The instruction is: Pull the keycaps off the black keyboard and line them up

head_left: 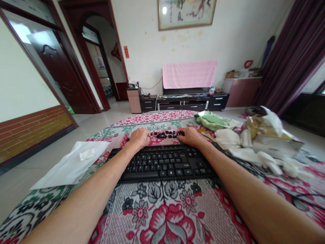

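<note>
A black keyboard (162, 162) lies across the tablecloth in front of me, with bare sockets showing on its right-hand part. Just beyond its back edge is a scatter of loose black keycaps (162, 135). My left hand (139, 138) is at the left end of that scatter, above the keyboard's back edge, with its fingers curled together; whatever may be in them is hidden. At the right end, my right hand (191, 136) has thumb and fingers closed around a small black keycap (181, 133). Both forearms pass over the keyboard's ends.
White paper (68, 166) with a crumpled tissue (87, 154) lies at left. On the right are a green plastic package (215, 120), a gold-and-white bag (271, 135), crumpled tissues (269, 162) and a black cable (276, 184). A low black cabinet (218, 101) stands beyond the table.
</note>
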Action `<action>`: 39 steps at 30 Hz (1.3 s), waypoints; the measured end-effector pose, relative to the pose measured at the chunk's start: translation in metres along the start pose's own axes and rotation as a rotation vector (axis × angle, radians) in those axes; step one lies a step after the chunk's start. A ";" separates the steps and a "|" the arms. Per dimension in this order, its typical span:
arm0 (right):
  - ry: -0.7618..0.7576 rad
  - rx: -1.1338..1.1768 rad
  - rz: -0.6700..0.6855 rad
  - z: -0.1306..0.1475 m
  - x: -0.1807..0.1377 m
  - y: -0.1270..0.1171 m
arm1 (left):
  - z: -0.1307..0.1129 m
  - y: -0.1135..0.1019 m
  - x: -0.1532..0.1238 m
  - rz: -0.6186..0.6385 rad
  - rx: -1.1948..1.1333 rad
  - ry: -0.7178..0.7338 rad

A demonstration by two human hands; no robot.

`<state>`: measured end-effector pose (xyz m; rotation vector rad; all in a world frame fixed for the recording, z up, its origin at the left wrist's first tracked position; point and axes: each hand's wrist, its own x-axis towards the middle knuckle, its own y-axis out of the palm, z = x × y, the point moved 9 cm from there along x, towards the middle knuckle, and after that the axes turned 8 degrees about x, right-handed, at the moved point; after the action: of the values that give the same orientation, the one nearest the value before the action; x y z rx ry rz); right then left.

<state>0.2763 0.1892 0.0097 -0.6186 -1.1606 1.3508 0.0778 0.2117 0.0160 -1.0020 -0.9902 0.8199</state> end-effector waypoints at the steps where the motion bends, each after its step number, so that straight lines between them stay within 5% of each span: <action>1: -0.004 -0.003 -0.001 0.001 0.000 0.000 | 0.001 0.000 0.000 0.001 -0.003 -0.004; 7: -0.022 -0.018 0.002 0.002 0.000 0.000 | 0.003 -0.002 -0.001 0.037 -0.028 -0.041; 18: -0.035 -0.006 -0.032 -0.004 0.003 0.003 | -0.035 0.000 0.010 0.073 -0.012 0.068; 33: -0.029 -0.010 -0.027 -0.005 0.005 0.006 | -0.013 0.001 0.006 0.111 0.032 -0.001; 39: -0.024 0.000 -0.027 -0.007 0.005 0.006 | -0.031 -0.004 0.011 0.076 0.010 0.043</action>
<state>0.2793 0.1968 0.0034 -0.5855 -1.1845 1.3387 0.1112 0.2109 0.0159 -1.0496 -0.9146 0.8616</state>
